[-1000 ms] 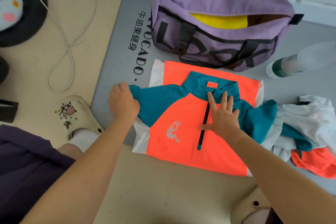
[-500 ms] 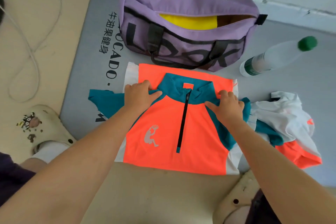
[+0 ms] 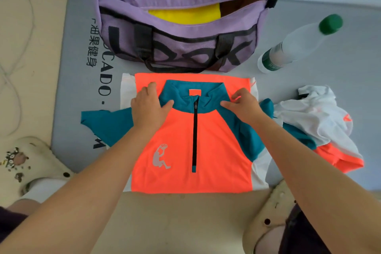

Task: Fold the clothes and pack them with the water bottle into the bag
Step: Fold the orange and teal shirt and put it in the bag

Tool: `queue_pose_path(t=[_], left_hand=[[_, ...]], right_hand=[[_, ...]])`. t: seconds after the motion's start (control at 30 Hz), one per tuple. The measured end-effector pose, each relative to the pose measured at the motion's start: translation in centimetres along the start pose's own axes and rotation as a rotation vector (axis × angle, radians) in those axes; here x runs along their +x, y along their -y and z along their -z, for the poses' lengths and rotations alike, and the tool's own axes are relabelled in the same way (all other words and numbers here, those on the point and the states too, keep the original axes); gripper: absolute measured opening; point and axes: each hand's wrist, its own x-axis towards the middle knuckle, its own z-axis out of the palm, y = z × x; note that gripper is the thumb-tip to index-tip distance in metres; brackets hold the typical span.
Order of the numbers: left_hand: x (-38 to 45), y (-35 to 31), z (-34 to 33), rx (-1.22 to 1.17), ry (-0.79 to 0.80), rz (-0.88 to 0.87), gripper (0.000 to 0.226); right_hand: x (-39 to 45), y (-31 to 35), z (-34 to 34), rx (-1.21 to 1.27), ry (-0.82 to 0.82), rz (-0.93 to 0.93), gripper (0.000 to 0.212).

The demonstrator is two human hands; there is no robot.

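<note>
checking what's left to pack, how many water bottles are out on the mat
1. The water bottle with the green cap lies on its side on the grey mat, right of the purple bag. Others could be hidden inside the bag.

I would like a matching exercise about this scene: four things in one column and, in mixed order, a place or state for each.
Things:
1. purple bag
2. water bottle
3. orange shirt
4. white garment

States:
A. spread flat under both hands
B. crumpled to the right of the shirt
C. unzipped, yellow showing inside
D. lying on its side, green cap

Pairs: 1-C, 2-D, 3-A, 4-B
</note>
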Motion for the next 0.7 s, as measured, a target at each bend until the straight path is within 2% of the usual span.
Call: queue_pose_path(t=[0.1, 0.17, 0.23, 0.3, 0.37, 0.47, 0.57, 0.63, 0.7], left_hand=[[1.6, 0.0, 0.0, 0.002, 0.143, 0.23, 0.045], [2.6, 1.0, 0.5, -0.062, 0.274, 0.215, 0.037], [3.1, 1.9, 1.1, -0.206, 0.314, 0.143, 0.034], [3.0, 2.7, 1.6, -0.336, 0.285, 0.067, 0.028], [2.9, 3.1, 1.6, -0.355, 0.221, 0.01, 0.025], [2.6, 2.9, 1.1, -0.242, 0.123, -0.019, 0.025], [1.8, 2.0, 0.6, -0.098, 0.025, -0.058, 0.017], [0.6, 1.1, 0.2, 0.081, -0.085, -0.136, 0.025], [-1.1, -0.7, -0.4, 0.172, -0.16, -0.321, 0.031]], right_hand=[[0.6, 0.7, 0.0, -0.112, 0.044, -0.039, 0.042], [0.8, 1.2, 0.2, -0.217, 0.103, -0.006, 0.039], [0.7, 1.6, 0.7, -0.198, 0.137, 0.036, 0.03], [0.5, 1.7, 1.1, -0.092, 0.15, 0.084, 0.032], [0.1, 1.7, 1.3, -0.023, 0.107, 0.135, 0.025], [-0.1, 1.2, 0.7, -0.054, 0.004, 0.124, 0.011], [0.0, 0.5, 0.3, -0.122, -0.03, 0.074, 0.009], [0.1, 0.1, 0.7, -0.168, -0.015, 0.082, 0.016], [0.2, 0.0, 1.4, -0.26, 0.03, 0.102, 0.027]])
